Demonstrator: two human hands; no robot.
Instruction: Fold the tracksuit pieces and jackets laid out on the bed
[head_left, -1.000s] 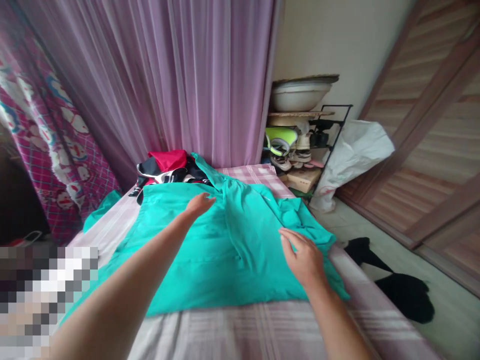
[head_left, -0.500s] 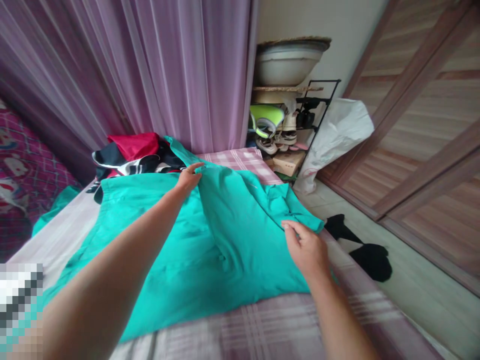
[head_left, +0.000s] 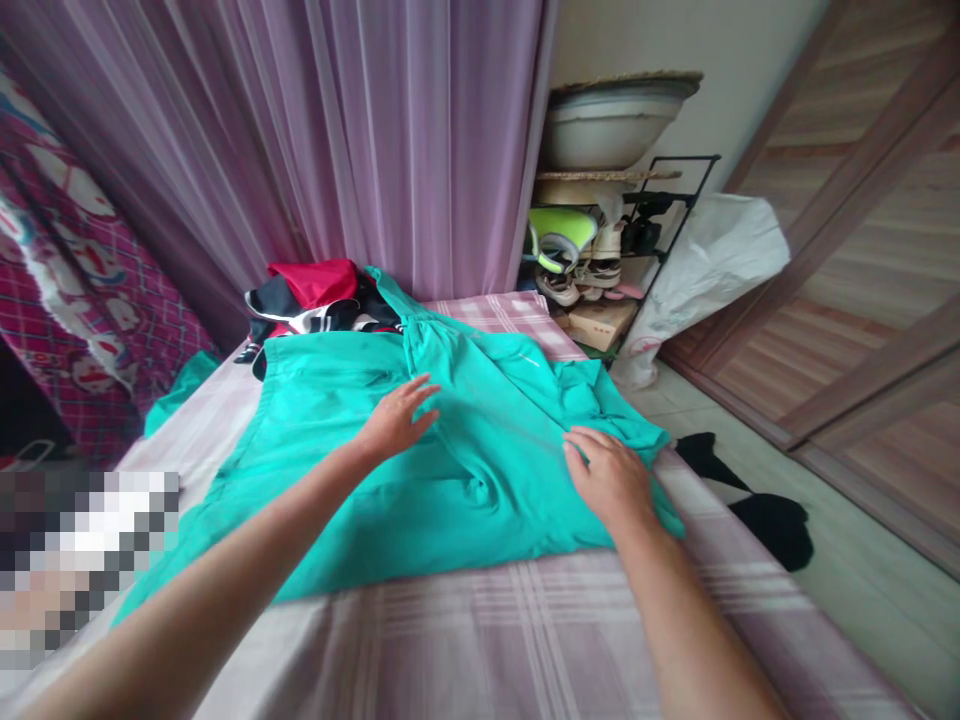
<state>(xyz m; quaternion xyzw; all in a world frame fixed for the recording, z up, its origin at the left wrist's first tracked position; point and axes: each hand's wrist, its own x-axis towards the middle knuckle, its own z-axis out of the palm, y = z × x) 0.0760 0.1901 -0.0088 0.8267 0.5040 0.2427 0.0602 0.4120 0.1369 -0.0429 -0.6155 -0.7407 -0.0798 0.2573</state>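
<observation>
A turquoise garment (head_left: pixel 345 520) lies spread across the plaid bed sheet (head_left: pixel 480 655), wrinkled, with a small pale mark near its far right part. Over its middle is my left hand (head_left: pixel 397 418), fingers spread and holding nothing; whether it touches the cloth I cannot tell. My right hand (head_left: pixel 611 478) rests at the garment's right part, beside a bunched fold, with the fingers stretched out and the thumb apart. Behind the garment's far edge sits a heap of red, black and white clothes (head_left: pixel 322 288).
A purple curtain (head_left: pixel 375 150) hangs behind the bed. At the back right stand a shoe rack (head_left: pixel 660 250) topped by a white basin (head_left: pixel 611 125) and a white plastic bag (head_left: pixel 712 260). Black cloth (head_left: pixel 772 525) lies on the floor before the wooden wardrobe (head_left: pixel 847 270).
My left hand has let go of the garment's upper edge and come back toward me, its fingers opening. My right hand stays near the same fold. The view has turned slightly left.
</observation>
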